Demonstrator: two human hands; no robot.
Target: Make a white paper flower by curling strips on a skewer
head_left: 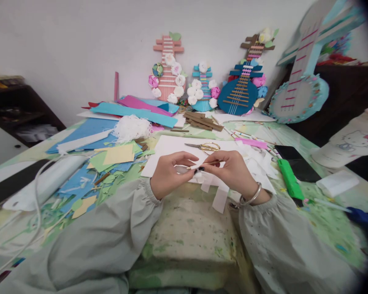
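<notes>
Nearest the camera, two pale grey sleeves (88, 241) cross the near edge of a table (187, 237) under a stained green-and-white cover. The right hand (234, 171), a bangle (253, 196) at its wrist, pinches a thin stick (218, 161) between thumb and fingers. The left hand (170, 173) is curled about the stick's white tip; whether its fingers grip cannot be told. The stick lies crosswise over the near edge of a white board (162, 149), with pale strips (221, 199) below it, overhanging that edge. Gold-handled scissors (207, 147) rest by the board's far edge. Toward the table's left edge: paper scraps (118, 155) in green, blue and yellow, and a tangle of white string (133, 128). Toward the right edge: a green-handled tool (290, 179), a dark phone (297, 163) beside it, and a pale bottle (351, 139). Along the far edge, brown strips (202, 121) lie in a pile; behind them, model lutes in pink (167, 87), light blue (205, 96) and dark blue (237, 98) stand upright near the wall, dressed with paper flowers (196, 92).
</notes>
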